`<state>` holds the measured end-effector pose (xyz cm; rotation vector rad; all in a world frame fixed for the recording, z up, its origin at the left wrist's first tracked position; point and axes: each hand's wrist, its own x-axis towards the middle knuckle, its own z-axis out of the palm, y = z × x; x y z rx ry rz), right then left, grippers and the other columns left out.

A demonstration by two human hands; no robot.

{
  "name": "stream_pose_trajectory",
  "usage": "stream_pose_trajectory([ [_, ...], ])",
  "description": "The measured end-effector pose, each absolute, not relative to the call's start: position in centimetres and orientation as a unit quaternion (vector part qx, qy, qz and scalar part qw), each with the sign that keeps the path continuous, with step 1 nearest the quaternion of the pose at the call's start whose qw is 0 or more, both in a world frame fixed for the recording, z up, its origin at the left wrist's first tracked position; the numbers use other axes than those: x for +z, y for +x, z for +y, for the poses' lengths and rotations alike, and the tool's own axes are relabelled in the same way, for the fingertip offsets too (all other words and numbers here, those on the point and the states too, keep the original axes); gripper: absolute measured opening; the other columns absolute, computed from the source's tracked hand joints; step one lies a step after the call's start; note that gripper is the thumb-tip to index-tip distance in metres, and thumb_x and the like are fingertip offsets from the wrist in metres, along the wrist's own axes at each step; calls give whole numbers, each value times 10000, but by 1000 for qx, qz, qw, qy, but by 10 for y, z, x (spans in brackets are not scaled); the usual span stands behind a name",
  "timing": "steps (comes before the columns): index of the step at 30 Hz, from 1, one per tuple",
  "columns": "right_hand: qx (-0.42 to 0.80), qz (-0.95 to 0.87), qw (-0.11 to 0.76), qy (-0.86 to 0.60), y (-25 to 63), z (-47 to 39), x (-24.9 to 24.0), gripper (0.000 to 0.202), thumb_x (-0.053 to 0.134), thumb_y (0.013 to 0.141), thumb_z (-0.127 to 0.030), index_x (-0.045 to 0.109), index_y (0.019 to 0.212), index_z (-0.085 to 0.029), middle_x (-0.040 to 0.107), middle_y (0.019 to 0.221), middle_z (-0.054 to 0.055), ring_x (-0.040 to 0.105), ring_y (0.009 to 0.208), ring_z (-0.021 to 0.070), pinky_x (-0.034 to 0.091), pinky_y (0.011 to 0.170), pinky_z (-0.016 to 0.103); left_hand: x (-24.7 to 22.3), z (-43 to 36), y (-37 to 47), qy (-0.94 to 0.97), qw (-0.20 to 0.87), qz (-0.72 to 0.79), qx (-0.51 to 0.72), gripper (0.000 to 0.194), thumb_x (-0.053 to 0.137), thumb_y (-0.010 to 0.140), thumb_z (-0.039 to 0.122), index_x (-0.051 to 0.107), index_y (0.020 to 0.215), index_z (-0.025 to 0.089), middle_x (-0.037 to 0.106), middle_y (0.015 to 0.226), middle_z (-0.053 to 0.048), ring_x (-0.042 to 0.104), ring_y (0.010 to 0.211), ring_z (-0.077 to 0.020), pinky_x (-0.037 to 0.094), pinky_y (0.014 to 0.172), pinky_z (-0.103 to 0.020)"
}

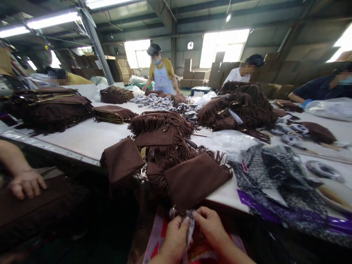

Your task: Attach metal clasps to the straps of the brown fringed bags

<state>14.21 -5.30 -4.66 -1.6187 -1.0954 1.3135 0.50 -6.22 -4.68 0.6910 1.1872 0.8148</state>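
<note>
At the table's near edge, a dark brown fringed pouch [196,179] lies with one corner pointing toward me, with small metal hardware [173,211] there. My left hand [174,234] is closed on a pale grey strip [190,231] just below that corner. Beside it, my right hand [211,224] pinches the upper part of the same strip between thumb and fingers. What the strip is made of, and how it meets the hardware, I cannot make out. Several more fringed pouches [122,159] are heaped behind, one hanging over the edge with a clasp [143,170].
Stacked pouches [55,112] stand at left, a large heap [242,104] at right. Grey wrapped coils [165,101] lie mid-table. A black-and-white fabric bundle [275,179] and clear plastic [231,143] lie right. Another person's hand [29,183] rests on brown material at left; several people surround the table.
</note>
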Motion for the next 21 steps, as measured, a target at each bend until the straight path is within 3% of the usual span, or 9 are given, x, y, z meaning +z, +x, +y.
stream_pose_trajectory([
  [2,484,-475,380,-629,142,-55,-43,287,595,812,-405,617,660,-163,624,628,28,580,620,186,442,573,273,-47,-62,5,304,700,532,367,558,747,613,680,650,776,155,571,507,22,460,444,-115,332,458,-245],
  [5,426,-567,391,-587,149,-62,-37,200,545,897,-306,684,945,-172,709,898,72,651,850,224,512,766,300,-48,-62,3,279,724,501,382,561,773,614,642,668,857,147,644,651,-11,515,523,-121,348,493,-241],
  [7,362,-652,396,-535,157,-64,-35,258,499,925,-219,639,1141,-199,685,1068,87,635,988,222,497,888,311,-50,-63,1,265,736,495,378,580,778,612,637,666,894,142,626,652,-2,490,509,-109,320,479,-236],
  [9,303,-738,369,-478,164,-63,-32,323,443,936,-146,610,1204,-214,651,1114,95,614,1018,213,491,900,311,-55,-64,0,259,741,497,371,582,770,621,643,648,901,147,567,598,31,423,459,-84,265,448,-226],
  [13,203,-817,313,-439,166,-52,-24,279,420,953,-133,678,1030,-203,614,937,84,578,845,199,484,734,304,-60,-66,-3,278,733,512,353,511,707,697,641,608,892,179,445,506,91,296,393,-61,183,412,-214],
  [15,168,-830,311,-431,162,-46,-20,263,424,966,-161,683,928,-191,594,866,73,548,785,194,460,691,308,-57,-66,-4,327,705,505,375,426,686,752,578,619,855,170,516,552,59,418,469,-91,321,468,-217],
  [17,155,-839,308,-421,157,-43,-16,266,419,972,-169,669,882,-184,592,850,70,538,776,195,449,693,320,-51,-67,-7,394,664,492,402,339,641,820,494,644,855,157,629,691,1,552,655,-146,445,628,-251],
  [19,163,-839,300,-423,153,-42,-12,263,424,968,-162,653,840,-186,592,836,62,539,771,195,446,694,323,-45,-68,-9,460,619,493,404,284,571,882,419,663,863,150,681,817,-39,585,794,-184,464,727,-274],
  [21,199,-827,293,-437,151,-45,-10,243,449,951,-145,636,803,-193,588,830,49,549,765,186,450,682,308,-42,-70,-12,515,570,513,382,283,503,923,362,669,837,149,690,829,-52,582,796,-189,449,710,-271],
])
